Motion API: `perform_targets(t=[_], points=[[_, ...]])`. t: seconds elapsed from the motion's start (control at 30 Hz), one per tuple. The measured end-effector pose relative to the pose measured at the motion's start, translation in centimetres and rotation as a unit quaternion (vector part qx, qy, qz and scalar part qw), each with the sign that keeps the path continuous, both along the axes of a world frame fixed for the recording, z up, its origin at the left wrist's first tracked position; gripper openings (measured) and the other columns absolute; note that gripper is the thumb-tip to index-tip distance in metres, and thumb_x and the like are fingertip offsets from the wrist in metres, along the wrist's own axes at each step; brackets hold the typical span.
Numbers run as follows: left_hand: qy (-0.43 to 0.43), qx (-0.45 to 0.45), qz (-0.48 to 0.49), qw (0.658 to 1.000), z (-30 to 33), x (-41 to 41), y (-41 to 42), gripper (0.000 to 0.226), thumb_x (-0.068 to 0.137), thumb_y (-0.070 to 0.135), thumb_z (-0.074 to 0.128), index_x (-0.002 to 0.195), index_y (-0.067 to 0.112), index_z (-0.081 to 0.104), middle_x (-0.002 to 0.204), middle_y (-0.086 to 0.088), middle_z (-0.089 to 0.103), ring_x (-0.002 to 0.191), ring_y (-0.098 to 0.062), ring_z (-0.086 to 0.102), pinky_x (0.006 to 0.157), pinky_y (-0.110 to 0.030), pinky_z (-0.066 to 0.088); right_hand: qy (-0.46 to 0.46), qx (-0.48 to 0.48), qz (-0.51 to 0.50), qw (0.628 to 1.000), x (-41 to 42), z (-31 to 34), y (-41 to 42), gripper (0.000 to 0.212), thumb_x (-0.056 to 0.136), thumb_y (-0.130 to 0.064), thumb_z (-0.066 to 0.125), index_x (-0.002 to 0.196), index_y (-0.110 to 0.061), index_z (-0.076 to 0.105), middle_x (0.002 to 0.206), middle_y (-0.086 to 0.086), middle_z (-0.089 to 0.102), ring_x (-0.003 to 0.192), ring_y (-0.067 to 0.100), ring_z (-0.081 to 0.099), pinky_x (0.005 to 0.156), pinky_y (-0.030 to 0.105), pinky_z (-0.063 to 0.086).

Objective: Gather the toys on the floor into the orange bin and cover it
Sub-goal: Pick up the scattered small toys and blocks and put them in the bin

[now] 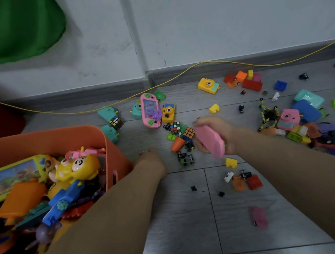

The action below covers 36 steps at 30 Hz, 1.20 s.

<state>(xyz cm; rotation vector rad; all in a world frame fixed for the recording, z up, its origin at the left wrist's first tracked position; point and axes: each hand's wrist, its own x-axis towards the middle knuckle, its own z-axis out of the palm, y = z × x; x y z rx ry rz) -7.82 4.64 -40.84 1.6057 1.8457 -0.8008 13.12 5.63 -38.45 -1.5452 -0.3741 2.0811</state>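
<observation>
Dozens of small toys still litter the floor (193,217) between the wall and the person; orange bin (109,137) sits at left, already heaped with toys, no lid in view. Right hand (215,136) has fingers wrapped round a pink toy (210,140), lifted just above the pile of mini cubes and little cars. Left hand (151,160) hangs low beside the bin's right wall, knuckles toward camera, nothing visibly held; finger spread hard to read, blurred. Pink toy looks like hard hollow plastic, so likely light, stiff, a bit slick; a grip across its narrow body seems right. Pink handheld game (150,110) lies further back near the yellow cable (98,109), flat and wide, probably best taken by its long edges. Tiny bricks would likely go faster scooped in handfuls
</observation>
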Motion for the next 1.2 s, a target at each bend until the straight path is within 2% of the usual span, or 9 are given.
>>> perform_targets(t=[0.13,0.23,0.37,0.5,0.67,0.8,0.9,1.03,1.2], points=[[-0.014,-0.074,0.012,0.997,0.9,0.5,0.0,0.106,0.086,0.027,0.069,0.156,0.019,-0.009,0.157,-0.015,0.026,0.137,-0.032,0.040,0.107,-0.043,0.044,-0.266,0.162,0.117,0.943,-1.5,-1.8,0.4,0.079,0.067,-0.021,0.079,0.137,-0.030,0.045,0.120,0.012,0.055,0.079,0.022,0.055,0.058,0.030,0.044],[-0.026,-0.056,0.008,0.998,0.3,0.2,-0.3,0.103,0.077,0.028,0.079,0.154,0.020,0.011,0.148,-0.015,0.037,0.132,-0.034,0.043,0.099,-0.044,0.051,-0.316,0.223,0.199,0.901,-2.4,-2.3,0.5,0.090,0.065,-0.020,0.083,0.141,-0.041,0.041,0.131,0.005,0.043,0.099,0.027,0.058,0.073,0.034,0.050],[-0.078,-0.016,0.017,0.997,-0.4,0.0,-0.1,0.067,0.080,0.018,0.071,0.138,0.017,0.037,0.137,-0.017,0.046,0.119,-0.033,0.055,0.093,-0.043,0.054,-0.392,0.261,0.305,0.828,-3.5,-2.3,0.3,0.086,0.065,-0.025,0.085,0.140,-0.040,0.045,0.125,0.001,0.038,0.112,0.026,0.048,0.080,0.033,0.045],[-0.228,0.077,0.111,0.964,-0.3,0.7,0.7,0.047,0.083,0.015,0.072,0.122,0.013,0.044,0.120,-0.010,0.056,0.102,-0.026,0.059,0.082,-0.035,0.053,-0.328,0.215,0.252,0.885,-3.5,-1.6,0.5,0.071,0.068,-0.021,0.081,0.132,-0.032,0.053,0.118,0.005,0.053,0.097,0.027,0.057,0.066,0.028,0.045],[-0.383,0.111,0.226,0.889,-0.2,2.3,1.2,0.054,0.082,0.015,0.074,0.126,0.018,0.042,0.116,-0.003,0.061,0.108,-0.022,0.059,0.093,-0.038,0.051,-0.169,0.107,0.177,0.964,-2.8,-1.0,0.2,0.056,0.075,-0.006,0.067,0.125,-0.030,0.057,0.074,0.011,0.058,0.062,0.025,0.056,0.061,0.037,0.055],[-0.422,0.092,0.276,0.859,-0.4,2.9,1.1,0.036,0.085,0.002,0.070,0.109,0.016,0.046,0.101,-0.003,0.060,0.094,-0.023,0.061,0.070,-0.041,0.059,-0.117,0.091,0.174,0.974,-2.6,-0.5,-0.2,0.052,0.080,-0.003,0.059,0.128,-0.023,0.055,0.097,0.017,0.056,0.090,0.030,0.057,0.083,0.050,0.058],[-0.442,0.067,0.314,0.838,-0.1,3.1,1.2,0.032,0.085,-0.003,0.068,0.107,0.013,0.050,0.097,-0.006,0.060,0.084,-0.021,0.061,0.061,-0.034,0.060,-0.085,0.077,0.145,0.983,-2.9,-0.7,-0.5,0.054,0.073,-0.004,0.061,0.125,-0.019,0.055,0.124,0.021,0.055,0.106,0.036,0.060,0.082,0.057,0.056],[-0.482,0.019,0.409,0.775,0.3,3.2,1.1,0.032,0.084,-0.005,0.069,0.108,0.010,0.055,0.102,-0.010,0.061,0.086,-0.023,0.063,0.068,-0.039,0.060,-0.064,0.080,0.125,0.987,-3.2,-0.1,-1.2,0.022,0.079,0.002,0.051,0.095,-0.012,0.057,0.102,0.016,0.053,0.093,0.029,0.058,0.087,0.050,0.056],[-0.482,0.024,0.417,0.770,1.1,3.1,0.8,0.030,0.086,-0.003,0.067,0.111,0.009,0.057,0.103,-0.015,0.063,0.087,-0.025,0.064,0.058,-0.033,0.057,-0.040,0.061,0.097,0.993,-3.3,1.4,-1.7,0.019,0.081,0.000,0.051,0.096,-0.008,0.060,0.091,0.011,0.058,0.077,0.021,0.063,0.070,0.035,0.057]])
